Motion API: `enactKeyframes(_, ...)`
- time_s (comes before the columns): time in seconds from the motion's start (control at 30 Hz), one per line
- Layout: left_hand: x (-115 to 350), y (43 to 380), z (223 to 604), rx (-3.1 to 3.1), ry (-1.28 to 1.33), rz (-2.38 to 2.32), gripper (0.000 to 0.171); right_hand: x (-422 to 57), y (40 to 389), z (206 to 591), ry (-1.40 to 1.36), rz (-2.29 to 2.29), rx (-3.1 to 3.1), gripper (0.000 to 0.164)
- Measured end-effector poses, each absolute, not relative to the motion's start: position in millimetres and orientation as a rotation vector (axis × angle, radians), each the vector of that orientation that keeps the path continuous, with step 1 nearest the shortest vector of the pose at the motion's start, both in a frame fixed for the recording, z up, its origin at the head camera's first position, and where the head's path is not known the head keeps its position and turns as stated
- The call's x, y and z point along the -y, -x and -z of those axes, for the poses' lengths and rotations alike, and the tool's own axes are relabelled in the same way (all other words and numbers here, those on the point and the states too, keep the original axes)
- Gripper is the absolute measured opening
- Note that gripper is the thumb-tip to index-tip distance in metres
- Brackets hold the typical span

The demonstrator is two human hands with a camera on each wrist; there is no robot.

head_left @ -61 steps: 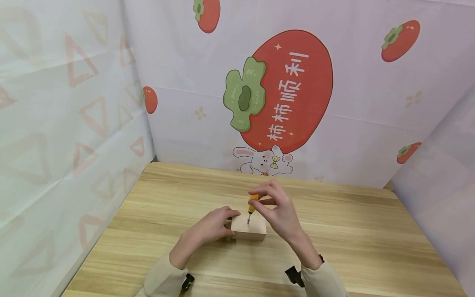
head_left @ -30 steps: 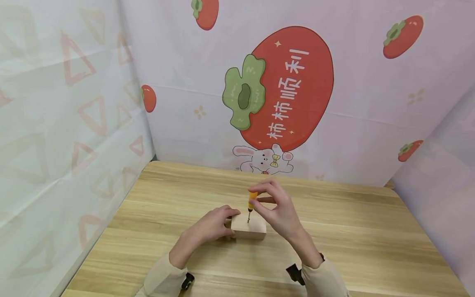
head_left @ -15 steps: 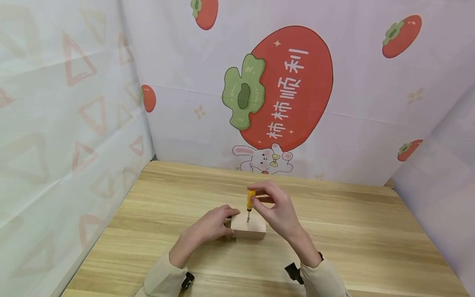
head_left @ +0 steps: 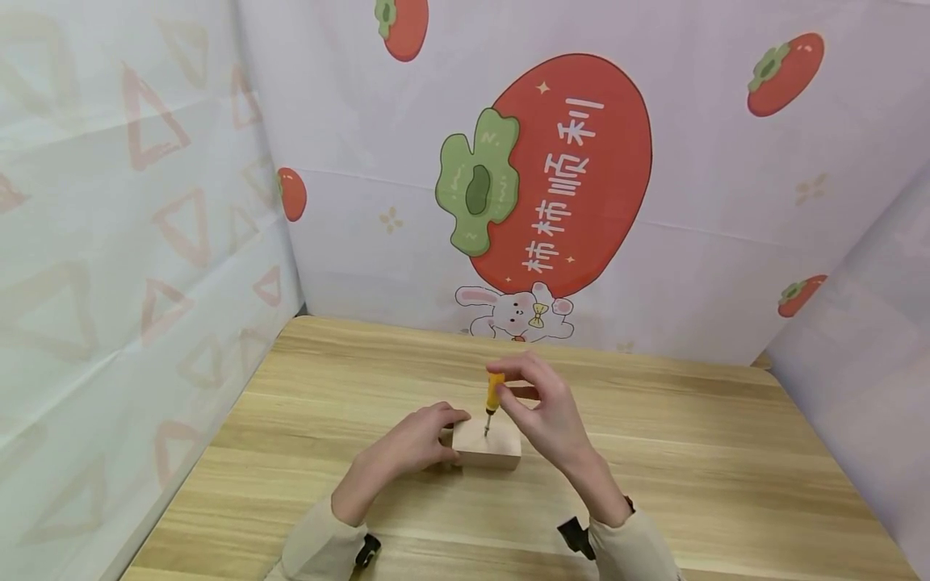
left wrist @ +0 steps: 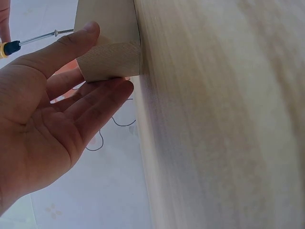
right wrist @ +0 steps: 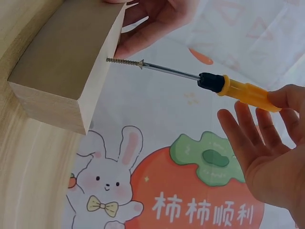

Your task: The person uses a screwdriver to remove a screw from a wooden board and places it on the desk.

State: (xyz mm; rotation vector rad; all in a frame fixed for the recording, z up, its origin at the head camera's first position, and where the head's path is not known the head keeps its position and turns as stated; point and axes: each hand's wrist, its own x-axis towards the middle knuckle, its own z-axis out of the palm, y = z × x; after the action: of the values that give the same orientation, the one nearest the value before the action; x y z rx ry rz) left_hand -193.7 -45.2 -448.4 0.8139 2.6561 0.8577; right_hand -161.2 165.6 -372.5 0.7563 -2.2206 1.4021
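A pale wooden block (head_left: 488, 460) lies on the table, its left end gripped by my left hand (head_left: 416, 440) between thumb and fingers. A threaded screw (right wrist: 125, 61) stands in the block's top face, most of its shank showing. The tip of a screwdriver (right wrist: 245, 94) with a yellow and black handle meets the screw head. My right hand (head_left: 546, 410) pinches the end of that handle between thumb and index finger. In the right wrist view the other fingers spread away from the handle.
The wood-grain table (head_left: 690, 476) extends around both hands. Behind it hangs a white cloth (head_left: 349, 258) printed with persimmons and a rabbit, and a patterned sheet (head_left: 109, 323) covers the left side. Black straps (head_left: 577, 538) hang by the wrists.
The screwdriver's handle has tilted slightly back and forth, and my right fingers have shifted around its end. My left hand and the block have stayed in place.
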Motion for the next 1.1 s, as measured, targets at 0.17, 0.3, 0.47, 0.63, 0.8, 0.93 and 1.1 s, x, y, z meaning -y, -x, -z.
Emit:
enactKeyframes(0.17, 45.2, 193.9, 448.6, -2.656, -0.82, -0.862, 0.056, -165.0, 160.8, 372.6, -0.751, -1.399, 2.204, 0.027)
enactKeyframes(0.3, 45.0, 194.1, 449.7, -2.663, -0.829, -0.858, 0.056, -165.5, 160.3, 372.9, -0.738, -1.371, 2.199, 0.027)
enactKeyframes(0.47, 44.8, 194.5, 450.7, -2.671, -0.831, -0.852, 0.057, -166.9, 159.1, 372.5, -0.765, -1.361, 2.222, 0.031)
enactKeyframes(0.63, 45.0, 194.5, 450.5, -2.671, -0.831, -0.853, 0.057, -166.3, 160.6, 374.4, -0.785, -1.361, 2.235, 0.032)
enactKeyframes(0.8, 45.5, 193.9, 449.3, -2.664, -0.837, -0.855, 0.056, -165.6, 162.2, 377.0, -0.764, -1.342, 2.211, 0.031)
enactKeyframes(0.93, 45.5, 194.2, 450.0, -2.663, -0.829, -0.851, 0.056, -166.0, 161.4, 374.6, -0.768, -1.34, 2.211, 0.028)
enactKeyframes(1.1, 45.8, 194.1, 450.8, -2.666, -0.831, -0.851, 0.057, -164.8, 160.3, 374.0, -0.819, -1.365, 2.199, 0.032)
